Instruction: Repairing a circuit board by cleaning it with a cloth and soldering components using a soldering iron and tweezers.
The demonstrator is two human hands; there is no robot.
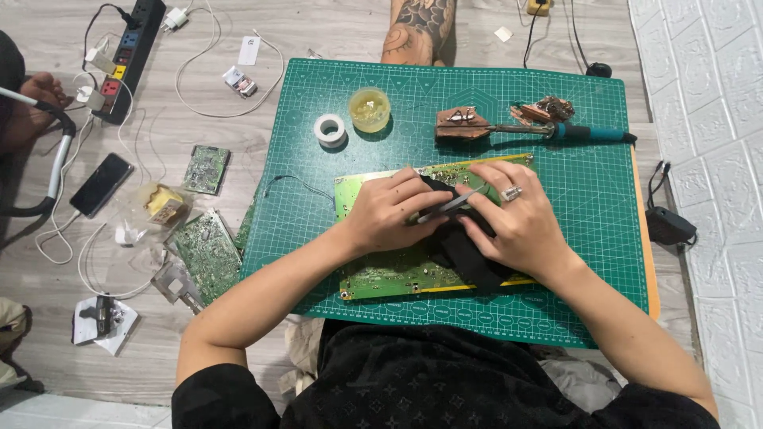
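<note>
Both hands at work over a long green circuit board (381, 274) lying on the green cutting mat (596, 238), long axis running roughly 9 to 3 o'clock, slightly tilted up toward 2. Left hand (385, 214) closed in a pinching grip around slim metal tweezers (449, 205), tips pointing toward 2 o'clock and meeting the right hand (517, 222) just beside them. Right hand curled, fingers pressing down on a black cloth (465, 254) draped over the board's right half; a ring on one finger. Whether anything sits between the tweezer tips: cannot tell. Left hand nearer the working spot, at board centre. At 12 o'clock on the mat: tape roll (330, 129), small yellowish jar (369, 109); toward 1 o'clock, a blue-handled soldering iron (584, 133). At 9 o'clock, off the mat on the floor, spare boards (208, 253).
</note>
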